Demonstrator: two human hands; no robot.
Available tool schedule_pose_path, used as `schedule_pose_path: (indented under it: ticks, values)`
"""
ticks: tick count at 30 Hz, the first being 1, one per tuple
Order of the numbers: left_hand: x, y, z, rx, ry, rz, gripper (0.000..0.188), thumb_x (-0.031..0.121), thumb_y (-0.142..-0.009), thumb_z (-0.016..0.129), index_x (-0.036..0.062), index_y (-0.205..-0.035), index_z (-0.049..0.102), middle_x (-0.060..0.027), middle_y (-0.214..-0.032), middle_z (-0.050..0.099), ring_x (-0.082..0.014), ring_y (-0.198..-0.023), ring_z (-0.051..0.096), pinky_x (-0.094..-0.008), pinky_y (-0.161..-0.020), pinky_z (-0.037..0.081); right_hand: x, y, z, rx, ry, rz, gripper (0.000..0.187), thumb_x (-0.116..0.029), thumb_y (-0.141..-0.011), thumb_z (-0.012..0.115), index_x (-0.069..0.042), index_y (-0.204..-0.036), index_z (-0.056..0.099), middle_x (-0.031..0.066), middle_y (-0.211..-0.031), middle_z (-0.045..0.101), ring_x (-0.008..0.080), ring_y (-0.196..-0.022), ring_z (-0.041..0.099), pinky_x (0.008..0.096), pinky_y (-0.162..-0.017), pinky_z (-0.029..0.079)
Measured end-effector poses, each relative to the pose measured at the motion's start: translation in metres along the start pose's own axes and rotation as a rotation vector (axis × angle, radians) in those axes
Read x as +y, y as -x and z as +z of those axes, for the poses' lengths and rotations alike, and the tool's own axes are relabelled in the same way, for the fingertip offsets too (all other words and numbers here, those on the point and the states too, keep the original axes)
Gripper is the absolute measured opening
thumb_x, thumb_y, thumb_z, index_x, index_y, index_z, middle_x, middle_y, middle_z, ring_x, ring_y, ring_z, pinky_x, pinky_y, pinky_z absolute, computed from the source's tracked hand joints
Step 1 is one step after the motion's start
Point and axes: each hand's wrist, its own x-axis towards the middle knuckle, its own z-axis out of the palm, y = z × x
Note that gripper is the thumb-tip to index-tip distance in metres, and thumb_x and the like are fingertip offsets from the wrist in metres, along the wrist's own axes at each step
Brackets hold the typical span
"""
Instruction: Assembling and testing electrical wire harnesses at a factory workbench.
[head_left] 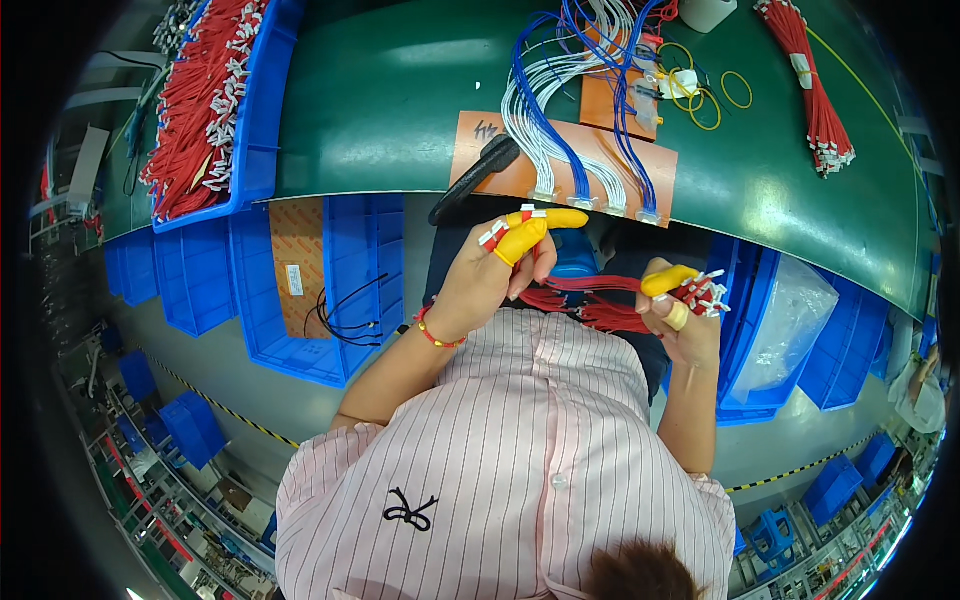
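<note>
Many red wires (612, 314) span between left hand (492, 268), pinching a few white plugs (491, 237), and right hand (688, 328), grasping their bunched ends. Apparently sorting; next move probably calls for steady fingertips.

A single wide fisheye looks steeply down from the wearer's head, close above the shirt (490, 430) at lower centre, with the hands (482, 280) mid-frame and the tabletop (390, 110) curving across the top.
</note>
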Motion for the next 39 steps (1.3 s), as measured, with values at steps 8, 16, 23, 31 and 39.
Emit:
schedule_pose_path:
  ticks: [8, 16, 23, 31, 39]
  values:
    - [-0.004, -0.008, -0.008, -0.043, 0.005, 0.025, 0.029, 0.024, -0.100, 0.043, 0.0022, -0.092, 0.060, 0.0008, -0.063, 0.051, -0.0012, -0.051, 0.039, -0.0171, -0.046, 0.028, 0.009, -0.006, 0.009, 0.284, 0.139, -0.015, 0.037, -0.018, -0.074, 0.080, 0.003, -0.100, 0.063, 0.0068, -0.082, 0.064, 0.0070, -0.060, 0.056, 0.0173, -0.051, 0.042]
    - [0.004, -0.004, -0.001, -0.004, -0.040, 0.040, 0.027, 0.023, -0.098, 0.047, 0.0001, -0.095, 0.063, -0.0011, -0.067, 0.057, -0.0009, -0.048, 0.035, -0.0182, -0.045, 0.025, 0.007, -0.016, 0.017, 0.190, 0.169, -0.100, 0.025, -0.018, -0.083, 0.070, 0.002, -0.095, 0.063, 0.0075, -0.081, 0.066, 0.0023, -0.049, 0.042, 0.0167, -0.042, 0.030]
    - [0.003, -0.010, -0.010, -0.011, -0.029, 0.005, 0.028, 0.021, -0.098, 0.049, -0.0032, -0.101, 0.063, -0.0019, -0.069, 0.058, 0.0000, -0.046, 0.032, -0.0173, -0.044, 0.023, 0.008, -0.016, 0.021, 0.225, 0.172, -0.067, 0.022, -0.016, -0.084, 0.068, 0.002, -0.095, 0.063, 0.0089, -0.076, 0.068, 0.0031, -0.048, 0.042, 0.0177, -0.042, 0.030]
    - [0.000, -0.014, -0.016, -0.042, 0.154, -0.046, 0.027, 0.021, -0.098, 0.048, -0.0023, -0.105, 0.060, -0.0019, -0.069, 0.057, 0.0007, -0.045, 0.030, -0.0161, -0.043, 0.022, 0.008, -0.016, 0.024, 0.263, 0.182, -0.066, 0.023, -0.017, -0.084, 0.069, 0.002, -0.094, 0.064, 0.0084, -0.075, 0.067, 0.0038, -0.048, 0.042, 0.0185, -0.043, 0.031]
    - [-0.007, -0.013, -0.004, 0.051, 0.270, 0.010, 0.026, 0.017, -0.098, 0.046, -0.0041, -0.106, 0.059, -0.0043, -0.070, 0.054, -0.0010, -0.047, 0.032, -0.0154, -0.042, 0.022, 0.008, -0.020, 0.027, 0.360, 0.130, -0.122, 0.021, -0.015, -0.085, 0.068, 0.004, -0.093, 0.064, 0.0099, -0.075, 0.066, 0.0038, -0.047, 0.040, 0.0200, -0.044, 0.030]
